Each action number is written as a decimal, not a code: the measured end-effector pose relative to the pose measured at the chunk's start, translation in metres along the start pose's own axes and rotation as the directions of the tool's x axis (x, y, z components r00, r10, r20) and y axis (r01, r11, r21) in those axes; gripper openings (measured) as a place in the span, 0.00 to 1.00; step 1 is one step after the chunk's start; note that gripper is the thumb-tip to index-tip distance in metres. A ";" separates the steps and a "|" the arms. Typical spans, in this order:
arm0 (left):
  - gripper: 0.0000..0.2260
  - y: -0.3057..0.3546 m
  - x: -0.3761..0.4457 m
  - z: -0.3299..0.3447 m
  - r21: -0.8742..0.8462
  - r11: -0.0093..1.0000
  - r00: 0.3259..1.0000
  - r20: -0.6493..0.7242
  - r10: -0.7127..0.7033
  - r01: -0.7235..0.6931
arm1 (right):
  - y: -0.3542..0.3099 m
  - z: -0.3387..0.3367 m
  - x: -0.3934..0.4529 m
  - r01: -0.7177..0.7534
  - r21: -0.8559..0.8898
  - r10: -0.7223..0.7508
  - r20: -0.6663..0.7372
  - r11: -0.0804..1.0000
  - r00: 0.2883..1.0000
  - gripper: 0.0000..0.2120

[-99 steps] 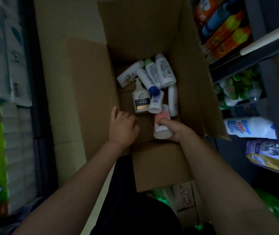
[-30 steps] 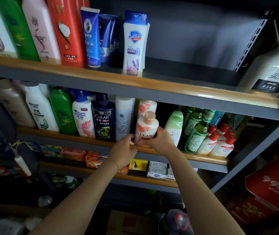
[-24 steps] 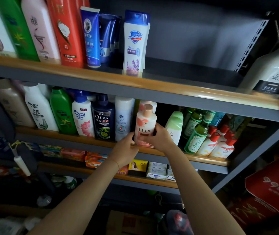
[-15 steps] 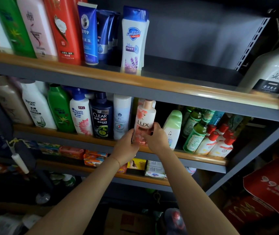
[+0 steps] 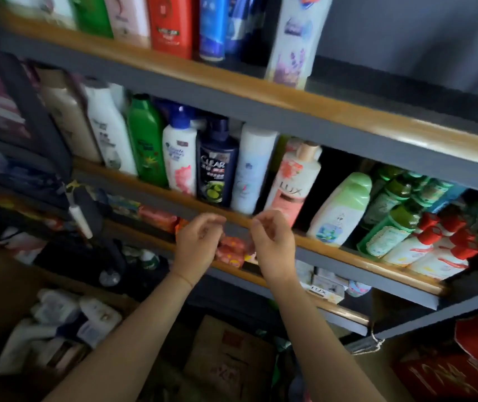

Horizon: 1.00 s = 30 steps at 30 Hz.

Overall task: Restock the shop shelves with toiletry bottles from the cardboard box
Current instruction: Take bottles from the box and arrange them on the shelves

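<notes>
Head view: both hands off the LUX bottle, now standing on the middle shelf.

At lower left the cardboard box (image 5: 5,288) with white bottles has come into sight. The left hand (image 5: 198,242), which steadied the bottle half a second ago, hangs loosely curled and empty below the shelf edge (image 5: 348,258). The right hand (image 5: 272,242) has likewise let go, fingers relaxed. The LUX bottle (image 5: 294,181) stands upright between a white bottle (image 5: 253,169) and a pale green bottle (image 5: 340,208).

Both forearms are bare with no sleeve reaching them, and neither the left hand (image 5: 198,240) nor the right hand (image 5: 272,242) shows a glove.
</notes>
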State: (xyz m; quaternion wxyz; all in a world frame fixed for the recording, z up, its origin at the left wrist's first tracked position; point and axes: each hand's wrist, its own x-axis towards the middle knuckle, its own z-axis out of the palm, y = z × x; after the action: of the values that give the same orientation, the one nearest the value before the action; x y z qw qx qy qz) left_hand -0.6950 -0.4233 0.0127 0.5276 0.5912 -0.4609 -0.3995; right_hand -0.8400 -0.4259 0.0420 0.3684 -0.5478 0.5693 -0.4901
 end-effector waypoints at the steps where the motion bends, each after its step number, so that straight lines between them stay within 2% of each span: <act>1: 0.10 -0.017 -0.003 -0.014 0.005 0.998 0.997 -0.036 -0.065 0.065 | 0.007 0.015 -0.003 -0.063 0.005 0.062 0.096 0.998 0.993 0.05; 4: 0.13 -0.072 -0.021 -0.069 0.010 0.968 0.951 -0.186 -0.245 0.252 | 0.033 0.074 -0.015 -0.247 -0.063 0.252 0.388 0.967 0.887 0.07; 7: 0.13 -0.130 -0.047 -0.137 0.027 0.907 0.853 -0.353 -0.384 0.420 | 0.067 0.151 -0.034 -0.305 -0.194 0.360 0.578 0.932 0.733 0.08; 11: 0.09 -0.210 -0.090 -0.233 0.181 0.719 0.699 -0.476 -0.533 0.671 | 0.102 0.260 -0.080 -0.319 -0.332 0.456 0.724 0.888 0.518 0.06; 15: 0.11 -0.277 -0.136 -0.305 0.259 0.549 0.579 -0.593 -0.560 0.795 | 0.132 0.357 -0.125 -0.245 -0.448 0.510 0.769 0.860 0.385 0.06; 19: 0.18 -0.340 -0.161 -0.352 0.474 0.376 0.605 -0.621 -0.499 0.797 | 0.186 0.443 -0.148 -0.166 -0.545 0.567 0.750 0.822 0.341 0.09; 23: 0.25 -0.391 -0.170 -0.373 0.591 0.320 0.667 -0.588 -0.457 0.740 | 0.263 0.505 -0.162 -0.095 -0.668 0.650 0.666 0.738 0.366 0.10; 25: 0.30 -0.409 -0.168 -0.375 0.634 0.269 0.677 -0.585 -0.446 0.725 | 0.300 0.525 -0.167 -0.041 -0.720 0.688 0.642 0.692 0.340 0.07; 28: 0.34 -0.426 -0.162 -0.369 0.675 0.158 0.662 -0.601 -0.447 0.720 | 0.321 0.542 -0.175 0.076 -0.767 0.728 0.630 0.637 0.270 0.17; 30: 0.34 -0.437 -0.162 -0.366 0.662 0.176 0.668 -0.629 -0.397 0.729 | 0.332 0.552 -0.179 0.103 -0.770 0.740 0.635 0.630 0.222 0.22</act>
State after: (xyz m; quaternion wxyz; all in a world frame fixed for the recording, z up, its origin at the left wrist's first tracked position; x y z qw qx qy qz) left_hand -0.3313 -0.1654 -0.3782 0.0112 0.9548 -0.2481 -0.1636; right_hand -0.3765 -0.3612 -0.4348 0.4987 -0.6660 0.4847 0.2699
